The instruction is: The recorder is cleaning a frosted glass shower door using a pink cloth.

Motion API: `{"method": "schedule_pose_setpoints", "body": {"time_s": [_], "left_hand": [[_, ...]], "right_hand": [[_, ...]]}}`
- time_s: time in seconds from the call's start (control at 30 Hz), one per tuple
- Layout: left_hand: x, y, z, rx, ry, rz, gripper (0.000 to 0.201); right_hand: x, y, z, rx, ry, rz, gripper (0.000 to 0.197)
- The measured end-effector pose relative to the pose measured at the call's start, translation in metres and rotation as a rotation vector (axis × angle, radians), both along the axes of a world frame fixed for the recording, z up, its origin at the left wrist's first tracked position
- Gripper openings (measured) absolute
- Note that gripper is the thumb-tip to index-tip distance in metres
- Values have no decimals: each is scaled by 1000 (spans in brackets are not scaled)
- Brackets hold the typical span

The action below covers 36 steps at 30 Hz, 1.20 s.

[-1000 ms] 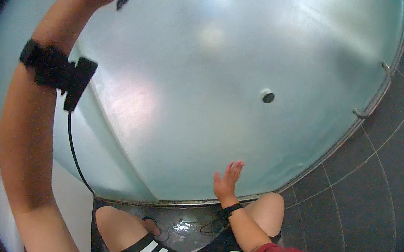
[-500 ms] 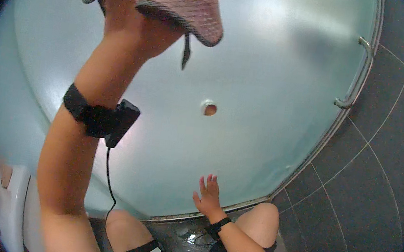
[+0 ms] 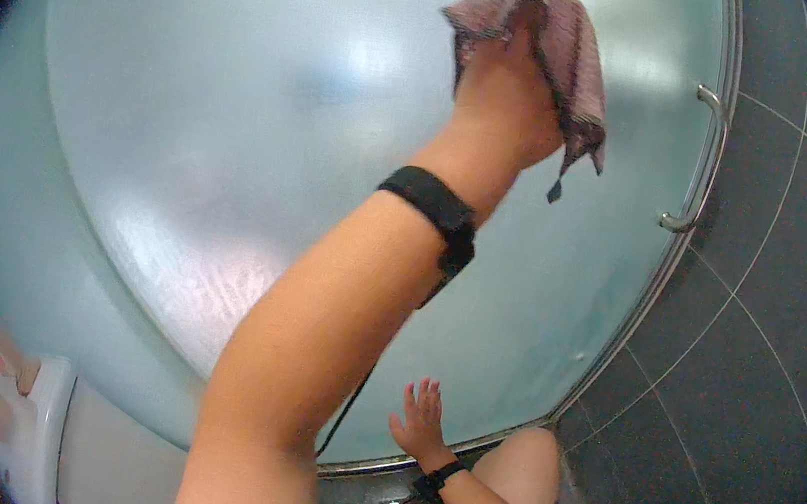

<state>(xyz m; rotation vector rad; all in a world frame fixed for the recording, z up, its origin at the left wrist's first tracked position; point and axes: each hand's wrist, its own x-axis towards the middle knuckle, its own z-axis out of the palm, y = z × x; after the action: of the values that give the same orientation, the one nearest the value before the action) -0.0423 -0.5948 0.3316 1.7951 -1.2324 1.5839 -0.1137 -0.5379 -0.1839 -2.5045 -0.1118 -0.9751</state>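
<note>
A pinkish-brown textured cloth (image 3: 583, 63) with a dark edge and a small dark hanging loop lies over the fingers of my left hand (image 3: 509, 94). That hand holds the cloth against the frosted glass door (image 3: 189, 115), toward the upper right part of the pane. Most of its fingers are hidden by the cloth. Lower down, my right hand (image 3: 421, 423) is open, fingers stretched upward and apart, at the bottom of the glass. A black strap (image 3: 434, 205) with a box and cable is on my left forearm, and a black band (image 3: 441, 476) is around my right wrist.
A curved metal handle (image 3: 713, 159) sticks out near the door's right edge. Dark grey tiles (image 3: 767, 327) with pale joints lie beyond it. At the lower left stands a white ceramic fixture (image 3: 49, 430) with a packet on it. My bent knee (image 3: 522, 473) is close to the glass.
My left hand has swept the cloth to the right across the glass, and slightly down. The left forearm now covers the round hole in the door. The right hand stays at the bottom of the pane.
</note>
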Motion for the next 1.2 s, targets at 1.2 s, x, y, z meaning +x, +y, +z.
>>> {"method": "schedule_pose_setpoints", "body": {"time_s": [1.2], "left_hand": [[49, 212, -123, 115, 281, 224, 45]], "right_hand": [[0, 46, -22, 0, 236, 25, 88]]}}
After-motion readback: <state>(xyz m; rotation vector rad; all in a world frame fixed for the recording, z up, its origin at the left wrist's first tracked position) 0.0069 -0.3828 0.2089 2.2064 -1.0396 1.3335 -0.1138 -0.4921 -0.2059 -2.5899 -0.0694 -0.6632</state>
